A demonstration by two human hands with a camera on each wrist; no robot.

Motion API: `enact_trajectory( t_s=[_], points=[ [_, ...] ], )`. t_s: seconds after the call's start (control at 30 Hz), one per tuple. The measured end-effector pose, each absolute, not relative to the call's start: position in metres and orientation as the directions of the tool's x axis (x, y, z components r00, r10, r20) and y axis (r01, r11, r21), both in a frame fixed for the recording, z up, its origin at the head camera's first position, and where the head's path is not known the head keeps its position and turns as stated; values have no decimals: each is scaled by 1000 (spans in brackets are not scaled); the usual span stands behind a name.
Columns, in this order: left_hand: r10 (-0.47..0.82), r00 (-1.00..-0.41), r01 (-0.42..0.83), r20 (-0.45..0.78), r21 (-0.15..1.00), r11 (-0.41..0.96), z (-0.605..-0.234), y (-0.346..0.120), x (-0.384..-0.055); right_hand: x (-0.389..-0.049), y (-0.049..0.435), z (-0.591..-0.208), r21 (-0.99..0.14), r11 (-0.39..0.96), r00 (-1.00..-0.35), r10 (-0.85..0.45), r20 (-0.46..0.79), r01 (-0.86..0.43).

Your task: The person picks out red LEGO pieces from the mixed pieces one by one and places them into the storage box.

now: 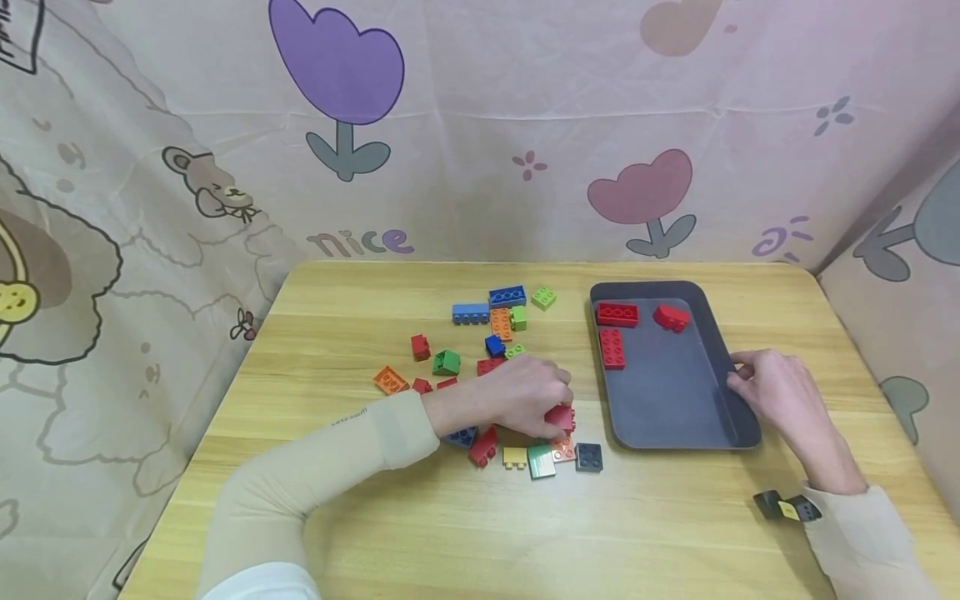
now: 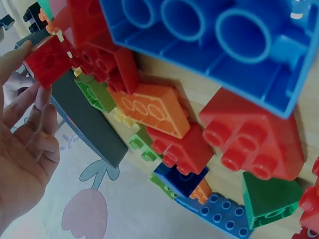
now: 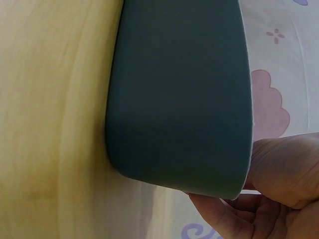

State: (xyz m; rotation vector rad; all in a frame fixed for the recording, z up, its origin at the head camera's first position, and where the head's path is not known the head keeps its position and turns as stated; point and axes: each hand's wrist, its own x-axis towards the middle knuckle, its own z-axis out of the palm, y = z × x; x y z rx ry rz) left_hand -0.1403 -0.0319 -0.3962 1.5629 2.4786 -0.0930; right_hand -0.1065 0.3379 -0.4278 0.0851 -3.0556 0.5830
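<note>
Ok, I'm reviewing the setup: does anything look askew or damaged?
Nothing looks damaged. In the dark grey tray, the rightmost red brick looks askew, lying at an angle, while the other two red bricks sit square.

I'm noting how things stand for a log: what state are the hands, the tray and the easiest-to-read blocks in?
Left hand, gripping a red block
Tray, upright, three red blocks inside
Right hand, pinching the tray
Light-blue block, on its side
Yellow block, on its side
Leftmost orange block, hollow underside showing
Farthest lime block, studs up
</note>
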Motion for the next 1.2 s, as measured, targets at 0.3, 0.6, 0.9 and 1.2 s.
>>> enact_trajectory(
  t_s=[0.3, 0.6, 0.9, 1.2],
  points=[
    [887, -409, 903, -215, 45, 427, -386, -28, -144, -107, 338, -428, -364, 928, -997, -59, 55, -75],
    [880, -409, 902, -242, 35, 430, -375, -21, -151, -107, 338, -429, -364, 928, -996, -58, 64, -77],
    [891, -405, 910, -204, 7, 415, -369, -17, -159, -106, 338, -429, -367, 927, -996, -60, 60, -78],
    [885, -420, 897, -201, 55, 438, -367, -6, -164, -106, 337, -429, -359, 930, -996, -57, 64, -76]
  ],
)
